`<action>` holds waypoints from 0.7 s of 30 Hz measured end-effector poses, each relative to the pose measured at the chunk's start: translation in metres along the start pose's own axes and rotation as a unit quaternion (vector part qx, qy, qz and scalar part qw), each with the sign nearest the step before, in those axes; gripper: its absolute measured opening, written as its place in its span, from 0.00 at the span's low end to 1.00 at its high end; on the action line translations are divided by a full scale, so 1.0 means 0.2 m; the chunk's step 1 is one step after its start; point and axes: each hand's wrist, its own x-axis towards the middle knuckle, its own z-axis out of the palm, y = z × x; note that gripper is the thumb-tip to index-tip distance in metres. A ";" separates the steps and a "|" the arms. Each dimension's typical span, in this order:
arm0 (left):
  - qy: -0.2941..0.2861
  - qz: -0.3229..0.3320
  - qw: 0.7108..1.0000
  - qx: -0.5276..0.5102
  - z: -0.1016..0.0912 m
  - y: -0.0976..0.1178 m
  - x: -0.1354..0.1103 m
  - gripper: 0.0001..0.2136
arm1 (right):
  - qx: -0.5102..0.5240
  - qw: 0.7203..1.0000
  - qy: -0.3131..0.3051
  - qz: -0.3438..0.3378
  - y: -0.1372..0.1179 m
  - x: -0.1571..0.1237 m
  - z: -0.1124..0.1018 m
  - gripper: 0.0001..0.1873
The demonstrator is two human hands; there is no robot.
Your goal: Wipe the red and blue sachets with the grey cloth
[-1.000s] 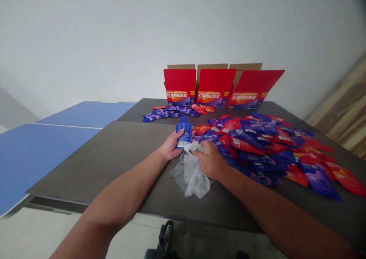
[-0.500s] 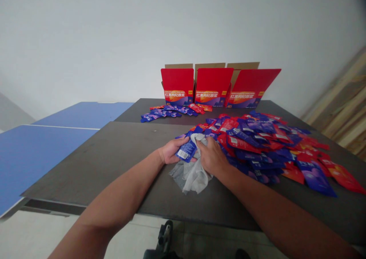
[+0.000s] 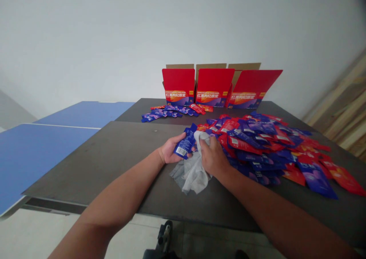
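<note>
In my left hand (image 3: 171, 150) lies a blue pouch (image 3: 184, 144), its barcode side facing up, with the thumb over its edge. My right hand (image 3: 212, 154) is closed on a grey-white cloth (image 3: 196, 173), which hangs down to the dark tabletop. A bunched end of the cloth sticks up between thumb and fingers, just right of the pouch. Close to my right hand, a large heap of red and blue pouches (image 3: 251, 133) covers the right part of the table.
Three open red boxes (image 3: 183, 80) stand in a row at the back of the dark table (image 3: 94, 163). Before them lies a small group of blue and red pouches (image 3: 162, 113). A blue table (image 3: 51, 152) adjoins on the left. Wooden boards (image 3: 343, 110) lean at the right.
The cloth and my right hand have come slightly away from the pouch, uncovering more of it. My left hand has tilted the pouch and shifted it a little to the left.
</note>
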 end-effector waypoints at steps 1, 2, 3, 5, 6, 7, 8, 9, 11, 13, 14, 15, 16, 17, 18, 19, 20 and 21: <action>0.010 0.003 1.000 -0.012 0.00 0.00 0.00 0.20 | 0.003 0.999 -0.010 -0.048 -0.01 -0.01 -0.01 0.23; 0.021 0.006 1.000 -0.019 0.01 0.00 0.01 0.21 | 0.009 0.995 -0.024 -0.096 -0.01 -0.01 -0.01 0.22; 0.031 0.008 0.999 -0.022 0.01 -0.01 0.01 0.23 | 0.015 0.990 -0.038 -0.135 -0.02 -0.02 -0.02 0.21; 0.045 0.008 0.999 -0.020 0.02 -0.02 0.02 0.26 | 0.024 0.982 -0.061 -0.176 -0.03 -0.03 -0.02 0.21; 0.046 0.004 0.999 -0.017 0.03 -0.03 0.03 0.28 | 0.024 0.981 -0.068 -0.182 -0.04 -0.03 -0.03 0.21; 0.042 -0.001 0.999 -0.011 0.04 -0.04 0.03 0.29 | 0.023 0.980 -0.072 -0.183 -0.05 -0.04 -0.03 0.21; 0.036 -0.003 0.999 -0.005 0.05 -0.05 0.03 0.30 | 0.020 0.981 -0.074 -0.181 -0.05 -0.04 -0.03 0.21; 0.027 -0.002 1.000 0.003 0.06 -0.06 0.03 0.31 | 0.017 0.981 -0.074 -0.179 -0.06 -0.04 -0.03 0.21; 0.012 0.010 1.000 0.021 0.08 -0.08 0.02 0.32 | 0.011 0.983 -0.068 -0.167 -0.07 -0.04 -0.03 0.21; 0.013 0.025 0.999 0.039 0.10 -0.09 0.02 0.32 | 0.002 0.989 -0.055 -0.134 -0.08 -0.03 -0.03 0.22; 0.018 0.031 0.998 0.051 0.10 -0.10 0.02 0.32 | -0.005 0.992 -0.050 -0.113 -0.08 -0.03 -0.03 0.22; 0.024 0.034 0.997 0.065 0.11 -0.11 0.03 0.31 | -0.014 0.995 -0.046 -0.092 -0.08 -0.03 -0.03 0.22; 0.029 0.037 0.996 0.082 0.10 -0.12 0.03 0.30 | -0.022 0.996 -0.044 -0.072 -0.08 -0.02 -0.02 0.22; 0.033 0.037 0.994 0.101 0.10 -0.12 0.03 0.30 | -0.030 0.997 -0.044 -0.053 -0.07 -0.02 -0.02 0.22; 0.036 0.032 0.991 0.123 0.10 -0.13 0.03 0.30 | -0.037 0.998 -0.042 -0.035 -0.07 -0.01 -0.01 0.22; 0.038 0.026 0.988 0.148 0.10 -0.14 0.03 0.30 | -0.041 0.998 -0.038 -0.018 -0.06 -0.01 -0.01 0.22; 0.037 0.019 0.984 0.176 0.10 -0.14 0.03 0.30 | -0.044 0.998 -0.034 -0.001 -0.06 -0.01 -0.01 0.23; 0.034 0.014 0.979 0.203 0.09 -0.14 0.02 0.29 | -0.044 0.998 -0.029 0.015 -0.05 0.00 0.00 0.24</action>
